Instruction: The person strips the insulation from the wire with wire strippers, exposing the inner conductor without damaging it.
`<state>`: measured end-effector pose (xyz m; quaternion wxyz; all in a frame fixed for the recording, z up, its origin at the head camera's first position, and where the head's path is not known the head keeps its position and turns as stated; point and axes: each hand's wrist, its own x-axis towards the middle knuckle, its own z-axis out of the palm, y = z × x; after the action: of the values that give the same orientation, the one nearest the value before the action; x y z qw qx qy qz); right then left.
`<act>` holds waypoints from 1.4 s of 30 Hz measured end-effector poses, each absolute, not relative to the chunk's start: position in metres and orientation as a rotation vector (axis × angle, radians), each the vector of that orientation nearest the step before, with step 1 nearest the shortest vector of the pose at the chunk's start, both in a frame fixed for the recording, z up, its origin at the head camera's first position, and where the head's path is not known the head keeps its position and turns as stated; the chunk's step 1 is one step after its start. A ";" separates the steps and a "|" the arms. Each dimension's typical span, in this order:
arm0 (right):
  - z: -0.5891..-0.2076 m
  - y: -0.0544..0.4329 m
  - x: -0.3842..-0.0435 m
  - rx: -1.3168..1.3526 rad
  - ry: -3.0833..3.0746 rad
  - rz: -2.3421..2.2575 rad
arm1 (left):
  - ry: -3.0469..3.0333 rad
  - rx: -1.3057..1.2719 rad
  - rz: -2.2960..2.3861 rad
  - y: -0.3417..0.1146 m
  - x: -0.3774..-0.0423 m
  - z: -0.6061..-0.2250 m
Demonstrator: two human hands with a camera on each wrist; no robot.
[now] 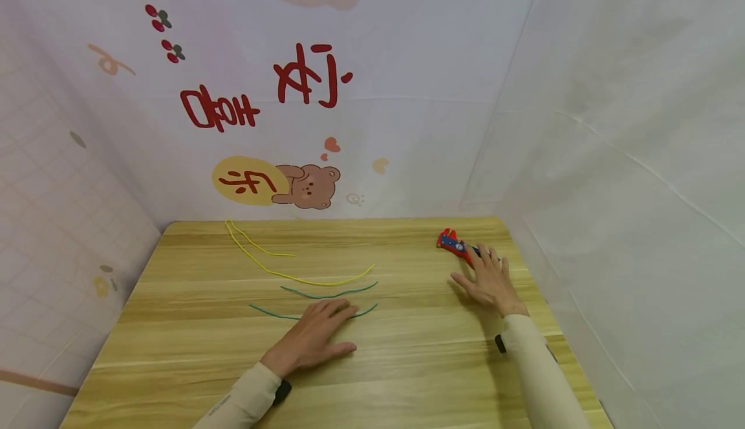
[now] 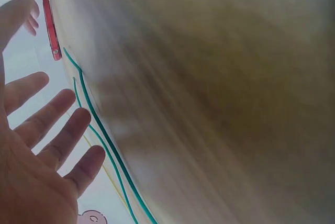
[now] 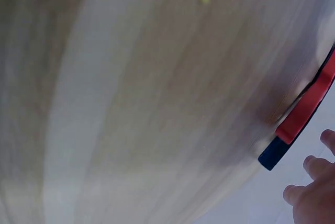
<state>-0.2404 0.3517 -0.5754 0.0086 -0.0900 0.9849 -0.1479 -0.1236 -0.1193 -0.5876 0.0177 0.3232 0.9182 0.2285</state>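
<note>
My left hand is over the nearer green wire, its fingers spread and nothing held in them. In the left wrist view that hand shows straight fingers beside two green wires. A second green wire lies just behind the first. At the right, my right hand reaches over a red and blue wire stripper, covering its handle end. The right wrist view shows the tool's handles on the table, with spread fingertips close beside them.
A long yellow wire, bent back at its left end, lies behind the green ones. The wood-grain table meets a printed white cloth wall at the back. Cloth walls also stand on the left and right.
</note>
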 end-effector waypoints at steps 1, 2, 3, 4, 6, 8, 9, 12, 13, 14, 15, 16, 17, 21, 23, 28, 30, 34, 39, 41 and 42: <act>-0.575 0.353 -0.242 -0.270 3.073 -0.464 | 2.849 1.003 0.716 -0.119 -0.124 -0.588; -0.575 0.354 -0.243 -0.263 3.070 -0.469 | 2.846 0.999 0.722 -0.118 -0.125 -0.588; -0.575 0.355 -0.244 -0.252 3.062 -0.473 | 2.839 0.995 0.730 -0.118 -0.126 -0.588; -0.575 0.356 -0.244 -0.240 3.055 -0.476 | 2.834 0.988 0.735 -0.118 -0.126 -0.588; -0.577 0.359 -0.248 -0.221 3.042 -0.489 | 2.825 0.974 0.746 -0.117 -0.127 -0.588; -0.579 0.363 -0.251 -0.203 3.027 -0.499 | 2.827 0.970 0.744 -0.116 -0.129 -0.588; -0.580 0.364 -0.252 -0.191 3.018 -0.506 | 2.830 0.974 0.742 -0.115 -0.130 -0.588; -0.580 0.365 -0.254 -0.170 3.001 -0.517 | 2.854 0.999 0.723 -0.114 -0.132 -0.590; -0.579 0.365 -0.254 -0.166 2.997 -0.518 | 2.865 1.011 0.716 -0.114 -0.132 -0.590; -0.578 0.364 -0.254 -0.162 2.993 -0.523 | 2.872 1.019 0.716 -0.114 -0.133 -0.590; -0.578 0.364 -0.254 -0.161 2.988 -0.528 | 2.879 1.028 0.718 -0.113 -0.133 -0.591; -0.577 0.364 -0.254 -0.162 2.984 -0.530 | 2.886 1.038 0.724 -0.113 -0.134 -0.591; -0.577 0.364 -0.254 -0.164 2.979 -0.536 | 2.892 1.049 0.735 -0.113 -0.134 -0.591; -0.578 0.365 -0.254 -0.176 2.965 -0.541 | 2.908 1.074 0.793 -0.112 -0.135 -0.592; -0.579 0.365 -0.254 -0.187 2.967 -0.551 | 2.909 1.073 0.825 -0.110 -0.135 -0.593; -0.581 0.365 -0.256 -0.236 3.014 -0.565 | 2.885 1.053 0.898 -0.108 -0.135 -0.593; -0.580 0.364 -0.256 -0.262 3.043 -0.565 | 2.871 1.041 0.919 -0.108 -0.134 -0.593; -0.580 0.364 -0.257 -0.290 3.085 -0.572 | 2.851 1.018 0.943 -0.108 -0.134 -0.593; -0.582 0.364 -0.259 -0.287 3.104 -0.569 | 2.844 1.005 0.942 -0.107 -0.136 -0.595; -0.583 0.364 -0.259 -0.290 3.106 -0.566 | 2.843 1.007 0.946 -0.106 -0.136 -0.596; -0.584 0.364 -0.260 -0.291 3.105 -0.564 | 2.841 1.009 0.953 -0.106 -0.136 -0.597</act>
<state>-0.2601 0.3638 -0.5838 -0.0140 -0.0917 0.9796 -0.1780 -0.1363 -0.1063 -0.5966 -0.0102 0.3191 0.8984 0.3015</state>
